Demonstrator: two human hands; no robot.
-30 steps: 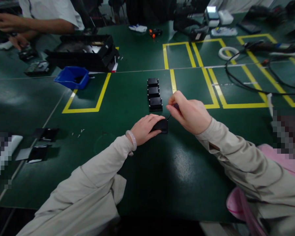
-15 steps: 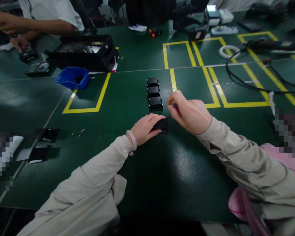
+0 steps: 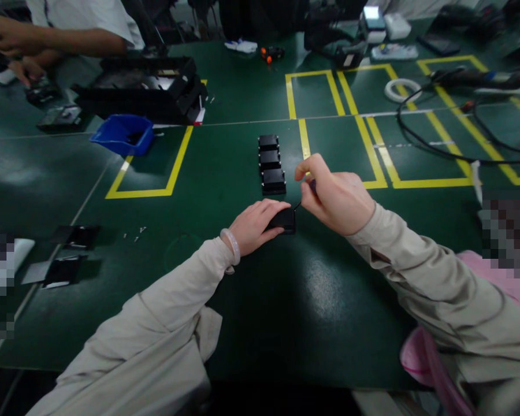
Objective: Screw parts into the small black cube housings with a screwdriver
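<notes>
My left hand point(image 3: 256, 225), with a pale bangle at the wrist, grips a small black box point(image 3: 288, 219) on the green table, thumb on the near side and fingers over the far side. My right hand point(image 3: 335, 193) is closed round a screwdriver point(image 3: 298, 205); its thin dark shaft slants down to the box's right edge, and most of its handle is hidden in the fingers. Just beyond stand three similar black boxes point(image 3: 273, 179) in a row, with small screws at their sides. Several loose screws point(image 3: 137, 236) lie to the left of my left hand.
A blue bin point(image 3: 125, 136) and a long black tray point(image 3: 138, 92) stand at the back left, where another person's arm point(image 3: 69, 41) reaches in. Flat black parts point(image 3: 65, 270) lie at the left. Black cable point(image 3: 442, 151) and a white tape roll point(image 3: 402, 91) are at the right.
My right index finger has lifted and opened a little away from the thumb around the screwdriver. The left hand keeps its hold on the box. The whole view has shifted slightly.
</notes>
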